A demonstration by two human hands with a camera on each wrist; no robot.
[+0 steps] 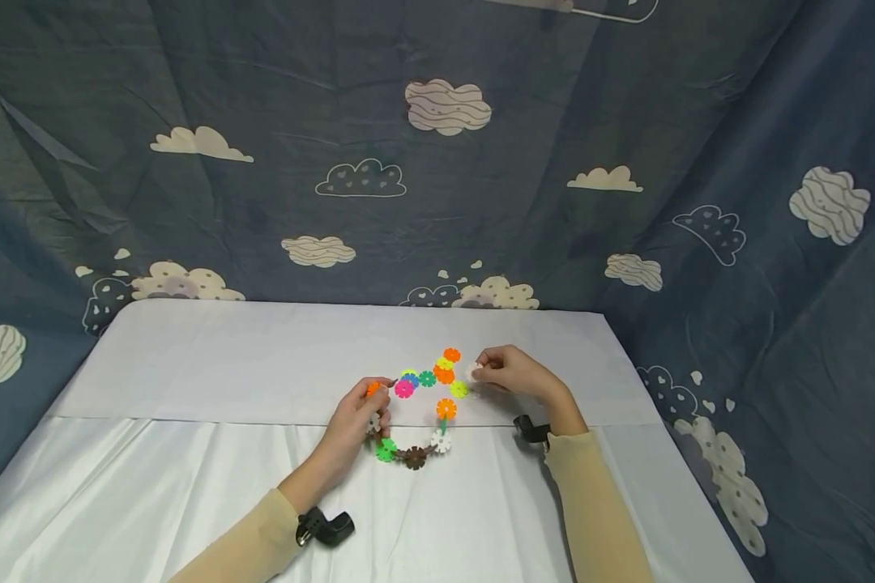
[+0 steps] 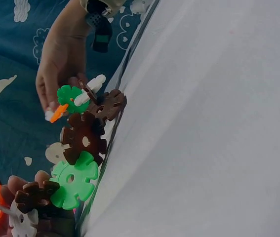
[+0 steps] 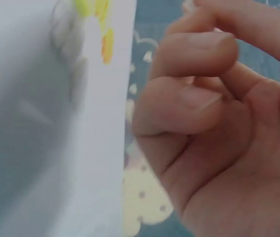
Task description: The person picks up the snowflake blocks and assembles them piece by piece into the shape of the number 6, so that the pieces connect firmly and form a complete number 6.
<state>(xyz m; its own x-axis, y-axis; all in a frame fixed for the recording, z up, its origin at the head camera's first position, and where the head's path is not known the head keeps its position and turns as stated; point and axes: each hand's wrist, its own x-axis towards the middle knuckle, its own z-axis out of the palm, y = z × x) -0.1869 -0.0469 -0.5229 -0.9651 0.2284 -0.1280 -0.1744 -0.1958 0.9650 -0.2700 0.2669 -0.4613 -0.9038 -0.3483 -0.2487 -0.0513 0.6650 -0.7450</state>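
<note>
A chain of interlocking snowflake discs, in green, brown, white, orange, pink, blue and yellow, hangs in a loop above the table. My left hand (image 1: 355, 407) grips its left side around an orange disc (image 1: 374, 389). In the left wrist view a green disc (image 2: 74, 180) and a brown disc (image 2: 84, 138) link up beyond those fingers. To the right, my right hand (image 1: 518, 374) pinches a white disc (image 1: 473, 372) by thumb and fingertips, close to the yellow disc (image 1: 458, 389). The right wrist view shows curled fingers (image 3: 189, 106), with only a bit of white at the top edge.
A white cloth covers the table (image 1: 211, 486), with a fold line running across it. Dark blue curtains (image 1: 335, 81) printed with clouds stand behind and at the sides. Each wrist carries a black camera mount (image 1: 326, 528).
</note>
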